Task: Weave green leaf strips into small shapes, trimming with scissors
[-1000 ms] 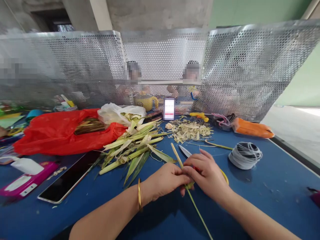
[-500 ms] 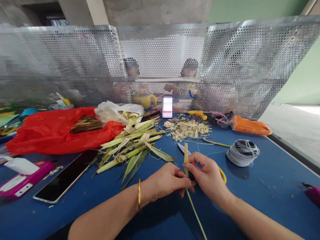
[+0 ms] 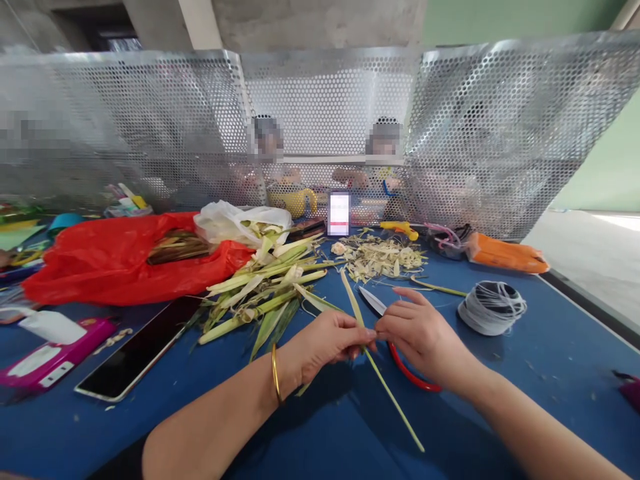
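My left hand point(image 3: 337, 337), with a gold bangle on the wrist, pinches a long, narrow strip of pale corn husk point(image 3: 396, 401). Its wider tip points away from me and its thin green tail slants down to the right. My right hand point(image 3: 415, 327) brings thumb and forefinger together right beside the left fingertips; whatever they pinch is too small to make out. Partly under the right hand lie scissors point(image 3: 414, 378) with red handles, their blades pointing away. A pile of green and pale corn husks point(image 3: 265, 293) spreads beyond my left hand.
Husk scraps point(image 3: 385, 257) lie mid-table. To the right are grey string point(image 3: 493, 308) and an orange packet point(image 3: 507, 253). On the left are a red plastic bag point(image 3: 110, 267), a phone point(image 3: 140, 350) and a magenta device point(image 3: 65, 353). A perforated metal screen point(image 3: 330, 93) stands behind; people sit beyond it.
The husk strip has tilted, its top swinging left. My right hand has let go of its upper part and moved to the strip's right side. More of the scissors' red handle shows.
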A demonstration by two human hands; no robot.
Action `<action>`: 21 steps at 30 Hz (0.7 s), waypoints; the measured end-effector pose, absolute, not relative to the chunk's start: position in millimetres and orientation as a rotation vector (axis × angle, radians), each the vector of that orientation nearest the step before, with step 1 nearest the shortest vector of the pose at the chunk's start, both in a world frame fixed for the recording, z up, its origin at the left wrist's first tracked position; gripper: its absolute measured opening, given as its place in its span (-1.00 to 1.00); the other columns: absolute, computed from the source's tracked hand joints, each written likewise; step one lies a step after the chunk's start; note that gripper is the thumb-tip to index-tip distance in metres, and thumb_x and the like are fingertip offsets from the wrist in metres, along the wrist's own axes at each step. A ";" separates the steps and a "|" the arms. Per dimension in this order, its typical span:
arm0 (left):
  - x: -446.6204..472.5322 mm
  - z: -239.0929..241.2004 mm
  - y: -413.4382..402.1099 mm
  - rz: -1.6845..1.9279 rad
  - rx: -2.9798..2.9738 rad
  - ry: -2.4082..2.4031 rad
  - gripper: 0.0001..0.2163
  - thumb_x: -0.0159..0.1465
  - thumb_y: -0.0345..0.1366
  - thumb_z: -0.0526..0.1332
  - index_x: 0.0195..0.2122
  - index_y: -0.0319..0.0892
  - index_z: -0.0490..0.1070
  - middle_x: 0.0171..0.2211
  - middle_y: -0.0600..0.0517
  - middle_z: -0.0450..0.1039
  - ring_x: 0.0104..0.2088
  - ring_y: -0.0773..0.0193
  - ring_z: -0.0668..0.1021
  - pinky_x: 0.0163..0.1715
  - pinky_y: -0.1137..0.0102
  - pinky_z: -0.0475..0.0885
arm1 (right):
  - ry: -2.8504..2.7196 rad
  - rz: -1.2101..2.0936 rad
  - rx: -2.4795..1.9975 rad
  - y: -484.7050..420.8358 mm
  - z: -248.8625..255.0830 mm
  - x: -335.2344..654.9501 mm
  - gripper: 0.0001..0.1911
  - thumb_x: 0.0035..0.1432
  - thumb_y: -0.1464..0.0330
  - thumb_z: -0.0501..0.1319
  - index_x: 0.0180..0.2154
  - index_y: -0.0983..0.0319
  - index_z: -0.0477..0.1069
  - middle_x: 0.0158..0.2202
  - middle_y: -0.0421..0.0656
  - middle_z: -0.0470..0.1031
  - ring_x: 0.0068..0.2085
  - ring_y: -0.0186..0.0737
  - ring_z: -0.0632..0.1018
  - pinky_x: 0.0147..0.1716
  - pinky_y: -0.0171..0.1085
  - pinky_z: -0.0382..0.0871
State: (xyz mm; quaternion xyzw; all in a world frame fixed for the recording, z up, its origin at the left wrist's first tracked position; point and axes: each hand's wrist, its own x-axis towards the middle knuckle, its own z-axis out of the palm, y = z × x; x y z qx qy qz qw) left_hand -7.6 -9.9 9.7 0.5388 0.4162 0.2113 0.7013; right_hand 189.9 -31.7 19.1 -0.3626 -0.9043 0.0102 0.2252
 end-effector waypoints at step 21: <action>-7.5 7.8 -7.0 0.545 1.097 0.902 -0.55 0.08 0.10 0.23 -0.40 -0.28 0.49 -0.59 0.09 0.36 -0.63 0.47 0.32 -0.64 0.51 0.06 | -2.139 -0.296 -1.117 -33.0 24.3 192.4 -0.80 0.24 0.36 0.12 -0.13 0.17 0.46 -0.11 -0.07 0.54 0.07 -0.04 0.43 0.11 -0.01 0.17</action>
